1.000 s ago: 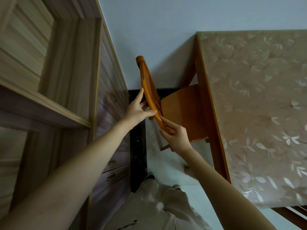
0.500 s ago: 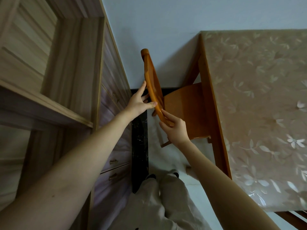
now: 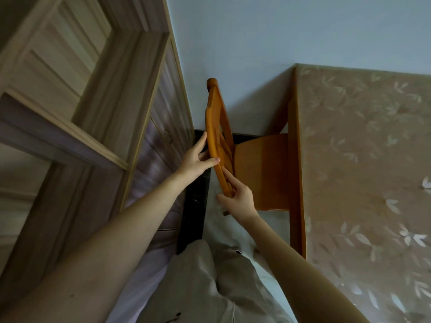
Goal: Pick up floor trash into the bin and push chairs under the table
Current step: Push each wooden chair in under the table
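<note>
An orange wooden chair (image 3: 261,171) stands at the table's left side, its seat partly under the table (image 3: 363,173), which wears a leaf-patterned cloth. My left hand (image 3: 198,159) grips the middle of the chair's curved backrest from the left, thumb across the rail. My right hand (image 3: 238,199) holds the near end of the same backrest. The chair's legs are mostly hidden. No trash or bin is in view.
A wooden cabinet (image 3: 98,136) with shelves and drawers runs along the left, close to the chair. A pale wall (image 3: 256,43) is behind. A narrow strip of light floor (image 3: 233,227) with a dark border lies between cabinet and table; my legs stand there.
The chair has slid further right, so more of its seat lies under the table. Both hands kept their hold on the backrest and moved with it.
</note>
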Action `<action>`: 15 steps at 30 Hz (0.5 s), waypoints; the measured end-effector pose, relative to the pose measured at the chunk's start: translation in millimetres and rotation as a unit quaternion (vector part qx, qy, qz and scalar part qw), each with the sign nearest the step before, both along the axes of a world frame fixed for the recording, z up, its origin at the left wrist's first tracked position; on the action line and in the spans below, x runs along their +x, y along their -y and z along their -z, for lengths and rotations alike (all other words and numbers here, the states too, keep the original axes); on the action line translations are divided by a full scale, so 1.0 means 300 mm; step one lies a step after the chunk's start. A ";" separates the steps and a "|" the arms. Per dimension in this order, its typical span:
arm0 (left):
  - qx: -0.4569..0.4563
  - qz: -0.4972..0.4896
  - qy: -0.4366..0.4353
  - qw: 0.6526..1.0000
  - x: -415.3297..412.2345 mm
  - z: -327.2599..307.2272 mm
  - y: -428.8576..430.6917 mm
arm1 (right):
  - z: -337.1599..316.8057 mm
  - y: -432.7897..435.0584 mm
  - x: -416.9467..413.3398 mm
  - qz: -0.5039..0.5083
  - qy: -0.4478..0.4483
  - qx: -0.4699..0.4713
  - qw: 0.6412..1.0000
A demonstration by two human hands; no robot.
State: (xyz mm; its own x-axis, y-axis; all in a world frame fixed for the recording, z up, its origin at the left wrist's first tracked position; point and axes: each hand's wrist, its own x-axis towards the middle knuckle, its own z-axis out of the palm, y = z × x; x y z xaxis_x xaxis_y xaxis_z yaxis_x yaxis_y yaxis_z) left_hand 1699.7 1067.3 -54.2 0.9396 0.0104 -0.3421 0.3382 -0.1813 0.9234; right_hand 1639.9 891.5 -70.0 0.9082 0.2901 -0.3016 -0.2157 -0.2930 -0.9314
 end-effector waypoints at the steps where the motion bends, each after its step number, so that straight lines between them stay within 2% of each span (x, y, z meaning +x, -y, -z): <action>1: 0.005 0.004 -0.001 1.000 0.005 0.002 -0.001 | 0.001 0.002 0.004 -0.007 0.000 -0.001 1.000; 15: -0.009 0.038 -0.007 0.999 0.197 -0.004 -0.059 | 0.015 -0.074 0.154 0.038 -0.004 -0.014 0.999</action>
State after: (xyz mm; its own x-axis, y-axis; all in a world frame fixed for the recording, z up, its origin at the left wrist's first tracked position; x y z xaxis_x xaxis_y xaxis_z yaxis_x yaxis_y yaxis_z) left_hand 1758.7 1085.1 -53.1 0.9323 -0.0672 -0.3554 0.3376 -0.1905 0.9218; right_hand 1686.2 913.6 -74.6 0.9247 0.2115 -0.3166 -0.2465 -0.3012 -0.9212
